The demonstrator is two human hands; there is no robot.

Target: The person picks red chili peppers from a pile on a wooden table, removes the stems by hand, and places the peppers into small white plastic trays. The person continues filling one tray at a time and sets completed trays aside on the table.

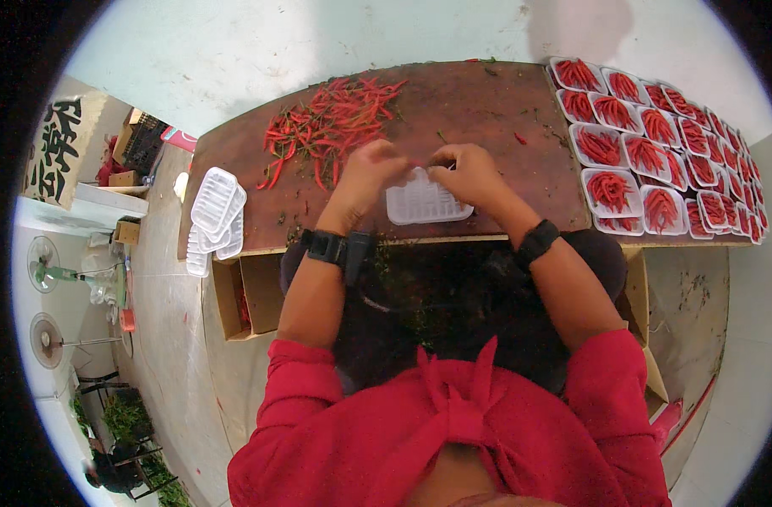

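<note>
Right now I see both hands raised over the near side of the table (479, 97), fingers bent and hands drawn close together. The left hand (379, 169) is curled and blurred, its fingertips turned inward; I can make out a hint of red between the two hands, but I cannot tell whether the fingers have hold of it or how tightly they are closed. On the right hand (463, 169), thumb and forefinger come near each other in a pinching shape just above the tray (426, 205), and I cannot tell whether they meet on anything. The tray itself, clear and ribbed, lies near the table's front edge, below and between the hands; I see no peppers in its visible part.

Beyond the left hand I have a loose heap of red peppers (327, 118). Spare trays (217, 203) overlap at the table's left end, and packed trays (589, 199) crowd the right end in rows. Each wrist wears a dark band (325, 247).
</note>
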